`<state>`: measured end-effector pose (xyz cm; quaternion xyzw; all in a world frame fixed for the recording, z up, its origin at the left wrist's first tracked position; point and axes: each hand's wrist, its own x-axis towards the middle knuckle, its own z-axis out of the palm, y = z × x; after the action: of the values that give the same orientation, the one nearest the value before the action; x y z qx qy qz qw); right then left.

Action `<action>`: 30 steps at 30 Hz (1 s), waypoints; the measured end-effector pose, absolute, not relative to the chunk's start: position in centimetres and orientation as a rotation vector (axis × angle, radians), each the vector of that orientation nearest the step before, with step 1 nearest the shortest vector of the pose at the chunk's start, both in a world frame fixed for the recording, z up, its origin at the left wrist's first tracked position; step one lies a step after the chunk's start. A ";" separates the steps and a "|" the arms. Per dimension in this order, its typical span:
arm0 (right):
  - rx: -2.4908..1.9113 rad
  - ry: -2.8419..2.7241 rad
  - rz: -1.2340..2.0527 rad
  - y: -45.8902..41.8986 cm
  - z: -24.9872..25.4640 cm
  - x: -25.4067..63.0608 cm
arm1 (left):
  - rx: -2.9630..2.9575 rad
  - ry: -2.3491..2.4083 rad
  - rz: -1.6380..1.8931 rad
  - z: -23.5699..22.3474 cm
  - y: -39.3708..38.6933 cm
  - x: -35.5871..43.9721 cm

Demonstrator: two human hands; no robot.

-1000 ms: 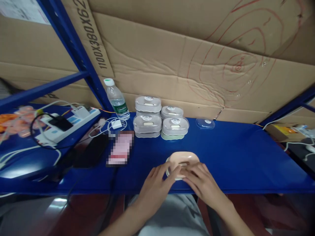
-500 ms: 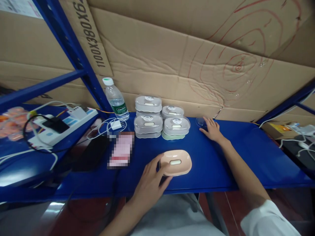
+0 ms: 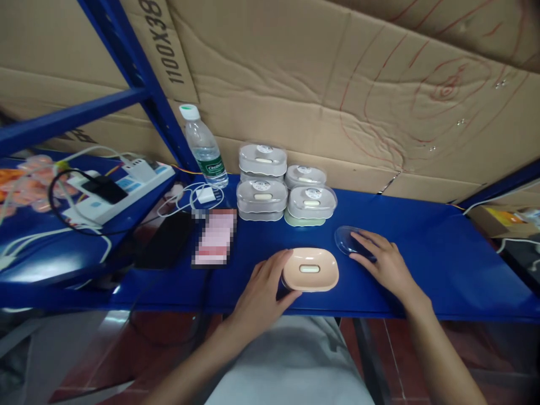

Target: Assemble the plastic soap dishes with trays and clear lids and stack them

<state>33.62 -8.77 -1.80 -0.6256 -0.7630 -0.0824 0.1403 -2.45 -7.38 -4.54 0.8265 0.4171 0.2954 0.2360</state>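
My left hand grips the left end of a peach oval soap box, thumb at the near side and fingers at the far side. The box is uncovered, with a pale oblong piece in the middle of its dished top. To the right, my right hand holds a clear plastic lid low over the blue tabletop, its fingers covering the lid's right part. Behind them stand several stacked soap boxes, grey with clear lids and round white stickers; a light green one sits at the bottom front right.
A water bottle stands at the back left beside a white charger with its cable. A blurred-out phone and a black flat item lie left of my hand. Further left is a power strip. Cardboard backs the table.
My right hand has drawn the clear lid from the back of the table toward me, nearer the peach box. My left hand keeps its hold. The camera view has shifted slightly.
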 end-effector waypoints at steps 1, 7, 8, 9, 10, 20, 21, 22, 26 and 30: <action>-1.815 -2.185 -0.272 -9.2 -1.9 32.3 | 2.270 1.142 0.801 -4.4 -7.4 -2.4; -1.842 -2.077 -0.243 -9.3 -3.0 27.3 | 2.304 1.119 0.764 -4.0 -7.4 -2.6; -1.855 -2.072 -0.233 -9.1 -3.2 27.5 | 2.309 1.114 0.766 -4.1 -7.4 -2.6; -1.872 -2.055 -0.219 -8.9 -3.5 27.9 | 2.310 1.112 0.769 -4.1 -7.4 -2.6; -1.887 -2.018 -0.196 -8.8 -3.7 28.4 | 2.309 1.113 0.773 -4.2 -7.4 -2.6; -1.390 -2.069 0.353 -12.2 -0.1 27.9 | 2.141 1.084 0.733 -4.2 -6.8 -2.9; -1.300 -2.150 0.406 -12.2 0.2 27.0 | 2.117 1.071 0.720 -4.2 -6.7 -3.0; -1.220 -2.223 0.440 -12.1 0.4 26.2 | 2.094 1.061 0.707 -4.1 -6.6 -3.1; -1.032 -2.387 0.445 -11.0 0.8 24.3 | 2.030 1.075 0.689 -3.9 -6.4 -3.4; -1.028 -2.433 0.378 -10.6 0.2 24.0 | 2.062 1.044 0.685 -3.9 -6.3 -3.4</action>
<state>24.00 -10.56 0.25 -0.3745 -0.8865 0.1376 0.2343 -3.38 -6.32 -3.90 0.7988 0.4045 0.2653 0.3576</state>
